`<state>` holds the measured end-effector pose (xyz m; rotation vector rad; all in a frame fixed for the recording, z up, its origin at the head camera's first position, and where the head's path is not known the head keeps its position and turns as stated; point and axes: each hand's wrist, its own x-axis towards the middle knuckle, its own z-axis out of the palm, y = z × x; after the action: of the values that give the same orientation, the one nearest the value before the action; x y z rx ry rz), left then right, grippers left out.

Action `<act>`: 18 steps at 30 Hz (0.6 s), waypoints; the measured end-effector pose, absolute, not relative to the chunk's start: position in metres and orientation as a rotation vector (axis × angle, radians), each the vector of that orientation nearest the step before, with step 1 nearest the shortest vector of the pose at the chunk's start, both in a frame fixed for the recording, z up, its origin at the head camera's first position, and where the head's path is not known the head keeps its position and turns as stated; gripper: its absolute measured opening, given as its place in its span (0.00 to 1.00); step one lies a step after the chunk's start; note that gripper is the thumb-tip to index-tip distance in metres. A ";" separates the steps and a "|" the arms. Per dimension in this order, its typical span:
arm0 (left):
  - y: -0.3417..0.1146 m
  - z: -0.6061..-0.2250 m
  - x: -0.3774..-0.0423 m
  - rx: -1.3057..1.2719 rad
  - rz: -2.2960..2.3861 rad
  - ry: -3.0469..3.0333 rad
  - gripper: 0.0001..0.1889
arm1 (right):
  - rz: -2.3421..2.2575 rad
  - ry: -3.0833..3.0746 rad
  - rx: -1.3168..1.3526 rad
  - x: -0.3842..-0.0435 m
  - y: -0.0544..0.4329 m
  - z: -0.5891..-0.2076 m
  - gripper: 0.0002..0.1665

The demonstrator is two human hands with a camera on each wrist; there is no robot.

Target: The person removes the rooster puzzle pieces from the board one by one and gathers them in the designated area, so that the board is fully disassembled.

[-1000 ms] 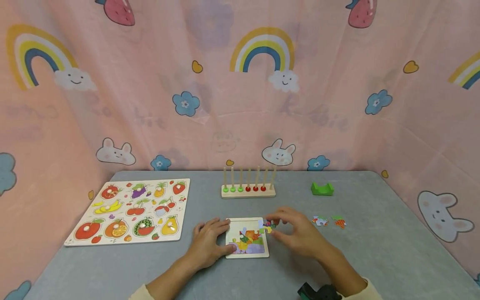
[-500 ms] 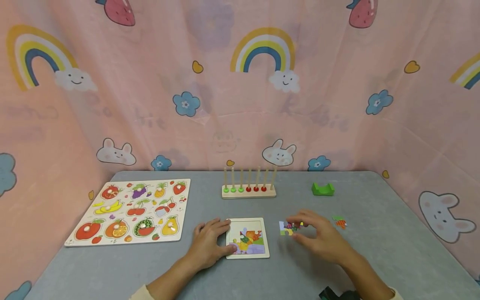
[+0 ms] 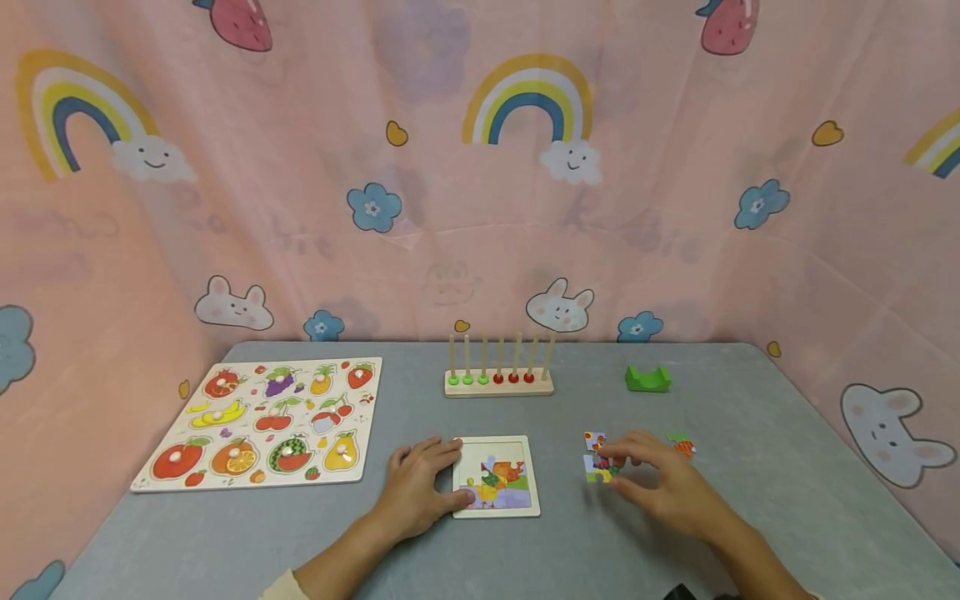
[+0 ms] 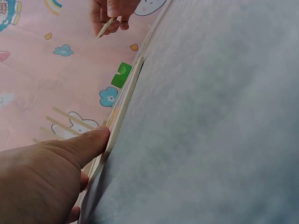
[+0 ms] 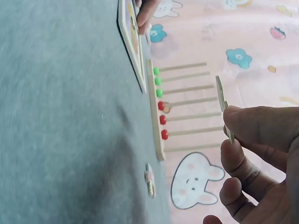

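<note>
My left hand (image 3: 423, 487) holds the left side of a small wooden puzzle tray (image 3: 533, 479), its thumb pressing near the lower left corner. Joined pieces forming part of a colourful picture (image 3: 504, 483) fill the tray's lower right; its upper and left parts show bare wood. To the right of the tray, my right hand (image 3: 663, 483) pinches a jigsaw piece (image 3: 597, 469) between thumb and fingers. The right wrist view shows this thin piece (image 5: 219, 91) edge-on, raised above the table. Just behind it lies a loose piece (image 3: 594, 439), and another orange-and-green piece (image 3: 682, 445) lies beyond the hand.
On the left lies a large fruit peg puzzle board (image 3: 371, 433). A wooden counting rack (image 3: 498, 386) with upright pegs and green and red beads stands at the back. Right of it sits a green notched block (image 3: 648, 380). A pink patterned curtain (image 3: 480, 250) hangs behind the grey table.
My right hand has drawn the pinched jigsaw piece away from the tray's right edge, rightward to beside the loose pieces. The left hand and tray have stayed in place.
</note>
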<state>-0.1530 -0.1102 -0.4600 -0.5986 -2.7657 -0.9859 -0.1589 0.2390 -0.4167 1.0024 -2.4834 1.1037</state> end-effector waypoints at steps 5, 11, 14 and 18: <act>-0.110 -0.460 -0.153 -0.597 -0.985 -2.766 0.30 | 1.113 -2.485 1.004 -0.160 0.245 -0.423 0.20; -0.110 -0.461 -0.154 -0.600 -0.965 -2.772 0.31 | 1.106 -2.497 1.000 -0.162 0.251 -0.432 0.21; -0.110 -0.461 -0.154 -0.605 -0.961 -2.771 0.31 | 1.101 -2.531 0.975 -0.163 0.254 -0.436 0.21; -0.111 -0.460 -0.153 -0.599 -0.967 -2.771 0.31 | 1.106 -2.593 0.940 -0.164 0.255 -0.440 0.19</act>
<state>-0.1532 -0.1109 -0.4603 -0.5986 -2.7709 -0.9667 -0.1638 0.2552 -0.4405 0.9399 -2.5935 1.1062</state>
